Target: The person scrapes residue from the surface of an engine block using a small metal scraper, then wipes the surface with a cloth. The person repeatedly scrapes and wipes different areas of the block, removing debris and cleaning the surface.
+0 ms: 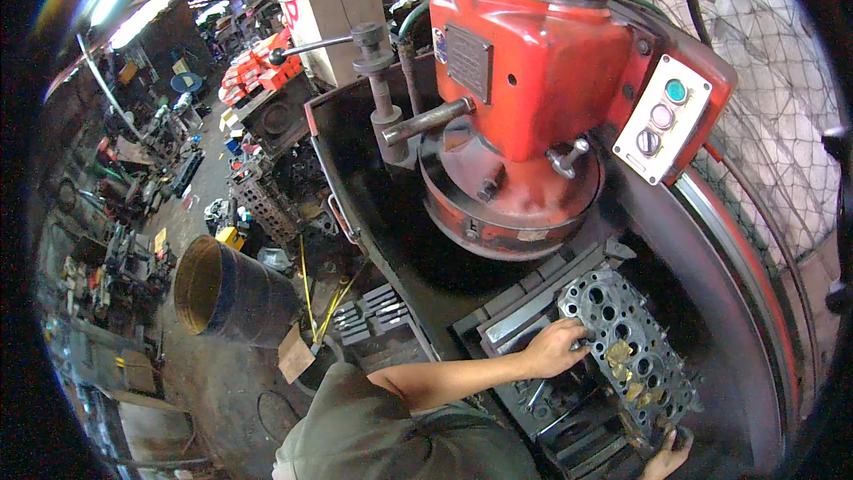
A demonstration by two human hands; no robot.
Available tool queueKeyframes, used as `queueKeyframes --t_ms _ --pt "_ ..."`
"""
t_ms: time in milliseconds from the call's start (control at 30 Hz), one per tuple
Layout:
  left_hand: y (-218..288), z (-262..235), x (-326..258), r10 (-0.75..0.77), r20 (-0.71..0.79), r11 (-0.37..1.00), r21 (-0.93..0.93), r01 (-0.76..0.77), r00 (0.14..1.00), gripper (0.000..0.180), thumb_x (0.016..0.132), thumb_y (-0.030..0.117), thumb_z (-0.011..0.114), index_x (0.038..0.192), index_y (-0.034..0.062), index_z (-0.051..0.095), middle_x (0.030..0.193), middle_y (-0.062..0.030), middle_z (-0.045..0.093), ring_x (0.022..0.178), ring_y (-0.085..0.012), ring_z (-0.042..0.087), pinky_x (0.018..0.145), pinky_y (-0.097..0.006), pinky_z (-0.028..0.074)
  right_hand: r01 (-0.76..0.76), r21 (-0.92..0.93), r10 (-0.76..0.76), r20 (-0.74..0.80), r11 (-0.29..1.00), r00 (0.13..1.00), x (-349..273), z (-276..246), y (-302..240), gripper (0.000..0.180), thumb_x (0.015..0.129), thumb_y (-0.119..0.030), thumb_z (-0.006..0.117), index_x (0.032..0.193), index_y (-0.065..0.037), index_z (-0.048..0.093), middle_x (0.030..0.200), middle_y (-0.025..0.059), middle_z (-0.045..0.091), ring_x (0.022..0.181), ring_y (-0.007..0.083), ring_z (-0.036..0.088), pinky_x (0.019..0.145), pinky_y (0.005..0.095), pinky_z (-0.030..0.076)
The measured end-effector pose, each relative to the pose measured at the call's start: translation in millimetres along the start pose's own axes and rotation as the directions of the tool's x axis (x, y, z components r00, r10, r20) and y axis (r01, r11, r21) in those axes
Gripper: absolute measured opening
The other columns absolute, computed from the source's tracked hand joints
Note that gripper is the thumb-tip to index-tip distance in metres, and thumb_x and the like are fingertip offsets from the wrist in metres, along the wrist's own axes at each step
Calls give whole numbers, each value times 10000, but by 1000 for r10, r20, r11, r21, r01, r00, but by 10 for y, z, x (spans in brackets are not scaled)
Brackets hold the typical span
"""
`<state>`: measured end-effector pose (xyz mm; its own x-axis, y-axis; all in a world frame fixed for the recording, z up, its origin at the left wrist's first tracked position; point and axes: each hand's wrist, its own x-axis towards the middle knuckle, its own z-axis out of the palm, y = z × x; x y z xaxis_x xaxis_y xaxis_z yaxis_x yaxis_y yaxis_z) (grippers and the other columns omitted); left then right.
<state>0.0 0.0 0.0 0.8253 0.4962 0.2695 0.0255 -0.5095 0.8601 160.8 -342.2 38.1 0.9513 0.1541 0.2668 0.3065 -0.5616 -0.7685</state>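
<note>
Nearest, at the bottom right edge: right hand, fingers curled round the near end of a grey cylinder head (mostly cut off by the frame, so grip only partly seen). Just left and a little farther: left hand, fingers closed on the head's left edge, forearm reaching in from the lower left. Under the head, dark slotted machine table. Farther back, a big red machine head with round base and a control panel to its right. Off left on the floor, a rusty open drum.
</note>
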Motion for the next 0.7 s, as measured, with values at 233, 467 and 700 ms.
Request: queueKeyframes --t_ms 233,467,700 --pt "-47 24 -39 44 -52 999 8 -44 998 265 854 198 682 1043 14 663 976 -159 614 980 -347 595 856 -429 491 -19 23 19 -13 1000 1000 -40 -9 -11 385 893 -233 727 1091 86 642 1016 243 677 887 333 638 835 438 507" --pt "22 -15 -38 -17 -22 999 33 18 1000 259 853 207 687 1036 25 667 998 -164 624 994 -349 600 872 -431 490 32 -49 -24 150 998 988 70 -25 203 379 944 -156 635 1237 64 536 1117 184 643 1010 259 600 951 405 448" --pt "44 -133 -55 -61 -53 997 -42 58 997 296 865 203 698 1072 -8 679 1072 -165 684 1023 -285 640 901 -381 482 -66 -31 65 -13 997 998 242 65 8 448 848 -151 724 1227 57 606 1153 183 686 1006 229 657 902 342 492"
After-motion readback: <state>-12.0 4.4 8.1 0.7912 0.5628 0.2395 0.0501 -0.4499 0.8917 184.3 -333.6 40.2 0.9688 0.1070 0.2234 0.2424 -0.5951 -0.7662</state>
